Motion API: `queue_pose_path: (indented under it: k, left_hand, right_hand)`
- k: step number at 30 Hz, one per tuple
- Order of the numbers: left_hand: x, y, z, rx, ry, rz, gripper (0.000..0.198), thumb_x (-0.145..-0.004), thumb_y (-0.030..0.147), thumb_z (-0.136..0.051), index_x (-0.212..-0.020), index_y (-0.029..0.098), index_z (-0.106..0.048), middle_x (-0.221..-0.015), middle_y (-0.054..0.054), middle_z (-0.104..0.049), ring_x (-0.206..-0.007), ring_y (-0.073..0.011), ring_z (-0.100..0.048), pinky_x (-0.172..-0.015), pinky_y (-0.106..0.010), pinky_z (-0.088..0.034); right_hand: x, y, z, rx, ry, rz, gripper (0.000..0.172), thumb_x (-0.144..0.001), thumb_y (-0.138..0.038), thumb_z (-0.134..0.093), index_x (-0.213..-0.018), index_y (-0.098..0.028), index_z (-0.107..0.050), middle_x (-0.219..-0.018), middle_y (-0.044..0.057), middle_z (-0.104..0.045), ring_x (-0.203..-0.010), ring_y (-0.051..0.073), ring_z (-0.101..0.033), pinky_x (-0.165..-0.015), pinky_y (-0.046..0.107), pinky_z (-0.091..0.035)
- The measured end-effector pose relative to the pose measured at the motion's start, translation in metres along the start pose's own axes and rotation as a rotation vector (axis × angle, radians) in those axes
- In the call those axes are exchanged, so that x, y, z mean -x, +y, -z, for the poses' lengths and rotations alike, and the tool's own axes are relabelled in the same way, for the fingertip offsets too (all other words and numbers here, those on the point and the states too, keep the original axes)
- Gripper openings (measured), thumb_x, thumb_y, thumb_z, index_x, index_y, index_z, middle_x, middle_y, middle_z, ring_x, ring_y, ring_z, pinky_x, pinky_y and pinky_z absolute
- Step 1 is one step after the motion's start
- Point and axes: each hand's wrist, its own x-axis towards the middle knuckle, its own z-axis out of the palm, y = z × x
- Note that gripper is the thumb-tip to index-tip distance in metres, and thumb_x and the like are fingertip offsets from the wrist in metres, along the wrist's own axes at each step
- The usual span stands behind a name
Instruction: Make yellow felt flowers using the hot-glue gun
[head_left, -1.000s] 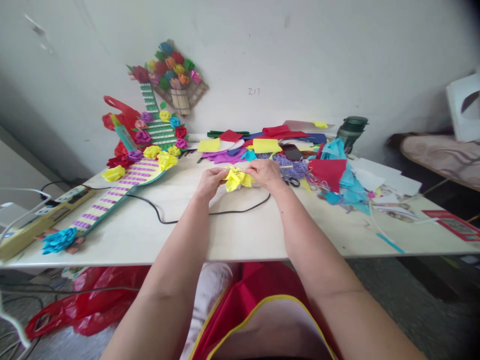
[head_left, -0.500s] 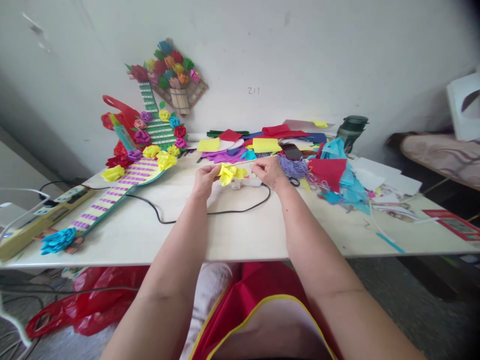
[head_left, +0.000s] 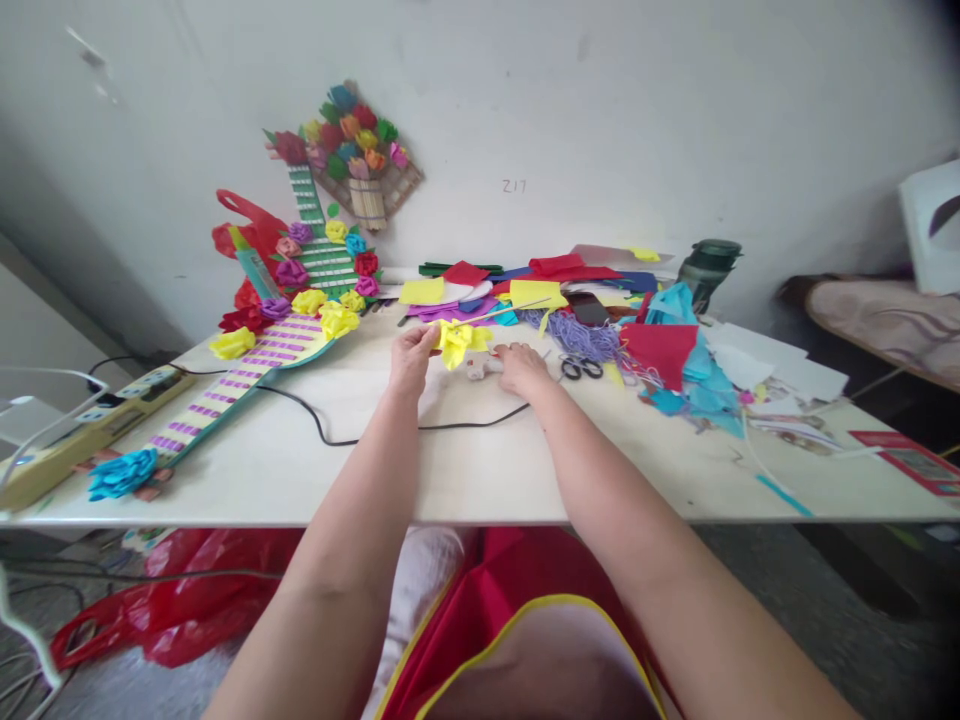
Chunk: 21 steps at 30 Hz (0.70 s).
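Well in from the table (head_left: 487, 500) edge, the left hand (head_left: 412, 358) pinches a yellow flower (head_left: 455, 347); the right hand (head_left: 523, 369) partly hides a pale tool (head_left: 477, 368), finger grip unclear.

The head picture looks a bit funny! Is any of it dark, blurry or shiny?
In the head view, the top right corner is dark; the yellow flower in the left hand looks soft, its fine folds hard to make out; under the table, the red bag shows pale glints.
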Motion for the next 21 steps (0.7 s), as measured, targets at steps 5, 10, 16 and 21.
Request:
queue_pose_path:
  k: [5, 10, 16, 21]
  left_hand:
    - [-0.003, -0.003, 0.002, 0.014, 0.008, -0.016, 0.052, -0.054, 0.065, -0.081, -0.072, 0.017, -0.07, -0.068, -0.002, -0.068, -0.067, -0.015, -0.063, -0.061, -0.025, -0.047]
    - [-0.004, -0.003, 0.004, 0.001, 0.02, -0.027, 0.052, -0.054, 0.065, -0.08, -0.072, 0.017, -0.07, -0.068, -0.003, -0.068, -0.068, -0.0159, -0.063, -0.062, -0.026, -0.046]
    - [-0.004, -0.003, 0.008, -0.005, 0.031, -0.039, 0.052, -0.054, 0.065, -0.08, -0.073, 0.017, -0.071, -0.07, -0.003, -0.069, -0.07, -0.016, -0.063, -0.063, -0.026, -0.047]
    - [-0.003, -0.002, 0.011, -0.016, 0.036, -0.029, 0.053, -0.052, 0.066, -0.08, -0.07, 0.017, -0.071, -0.069, -0.004, -0.07, -0.068, -0.0155, -0.062, -0.065, -0.027, -0.047]
  right_hand:
    - [0.002, 0.005, 0.006, 0.01, 0.029, -0.06, 0.044, -0.084, -0.022, -0.057, -0.128, -0.021, -0.064, -0.121, 0.015, -0.069, -0.116, 0.029, -0.062, -0.093, 0.037, -0.047]
    - [0.009, 0.025, 0.023, -0.026, 0.066, -0.129, 0.029, -0.082, -0.028, -0.057, -0.106, -0.024, -0.073, -0.111, 0.013, -0.074, -0.107, 0.031, -0.068, -0.083, 0.037, -0.05]
    - [0.007, 0.048, 0.035, -0.126, 0.131, -0.171, 0.031, -0.076, -0.032, -0.061, -0.102, -0.022, -0.074, -0.108, 0.013, -0.074, -0.104, 0.033, -0.068, -0.08, 0.036, -0.05]
    - [0.005, 0.063, 0.036, -0.517, 0.152, -0.183, 0.014, -0.071, -0.027, -0.066, -0.08, -0.018, -0.07, -0.074, 0.007, -0.071, -0.069, 0.02, -0.065, -0.06, 0.027, -0.046]
